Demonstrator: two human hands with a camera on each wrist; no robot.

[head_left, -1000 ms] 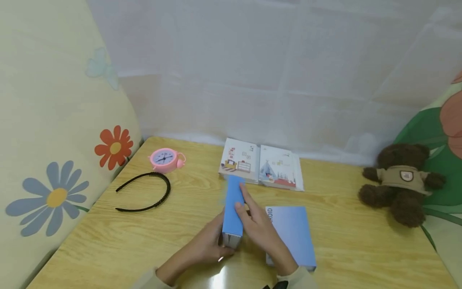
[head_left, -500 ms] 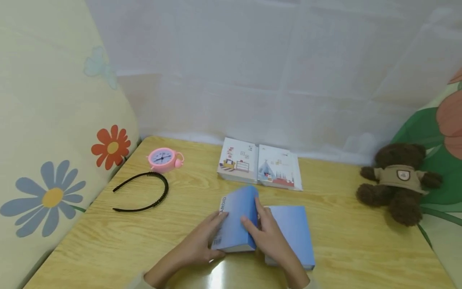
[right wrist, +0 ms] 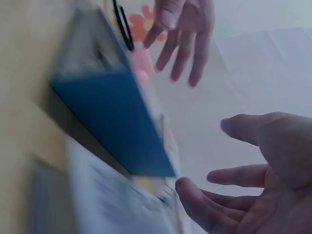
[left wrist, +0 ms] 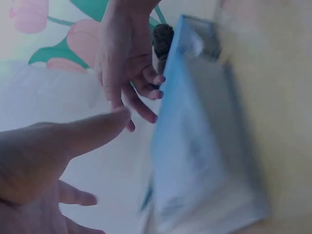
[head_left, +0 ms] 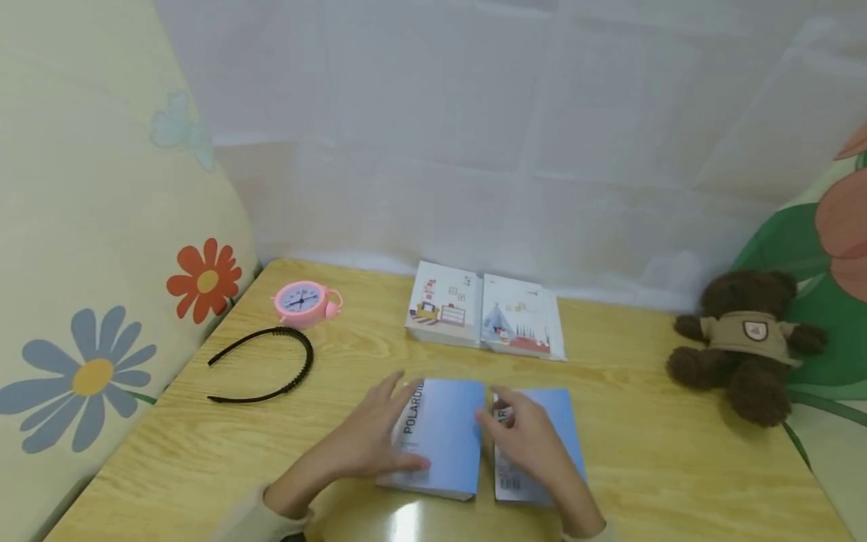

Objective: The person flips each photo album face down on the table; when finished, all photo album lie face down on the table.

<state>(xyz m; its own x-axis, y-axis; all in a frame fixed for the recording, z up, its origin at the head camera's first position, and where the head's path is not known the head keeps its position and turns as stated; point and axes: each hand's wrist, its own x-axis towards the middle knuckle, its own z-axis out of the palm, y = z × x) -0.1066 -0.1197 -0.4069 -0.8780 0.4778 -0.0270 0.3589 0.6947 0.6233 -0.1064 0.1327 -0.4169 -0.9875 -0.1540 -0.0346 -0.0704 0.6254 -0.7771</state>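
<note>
Two thick blue photo albums lettered POLAROID lie side by side on the wooden table in the head view. Over the near left corner of the left album point(head_left: 452, 429) is my left hand point(head_left: 369, 433), its fingers spread and the thumb above the cover. My right hand point(head_left: 531, 436) hovers above the right album point(head_left: 569, 425), hiding part of its cover, thumb toward the left album's right edge. Both wrist views are blurred. In the right wrist view, a gap shows between my right hand point(right wrist: 273, 170) and the left album's blue spine point(right wrist: 112, 117).
Behind the albums, two white illustrated books point(head_left: 443, 305) lie side by side against the white cloth point(head_left: 406, 150). A pink alarm clock point(head_left: 301, 302) and a black headband point(head_left: 308, 365) are at left. A brown teddy bear point(head_left: 752, 346) sits at right.
The left album, held on its edge a second ago, has been turned and lowered flat onto the table, cover up. Both hands have let go of it; the right hand has lifted rightward.
</note>
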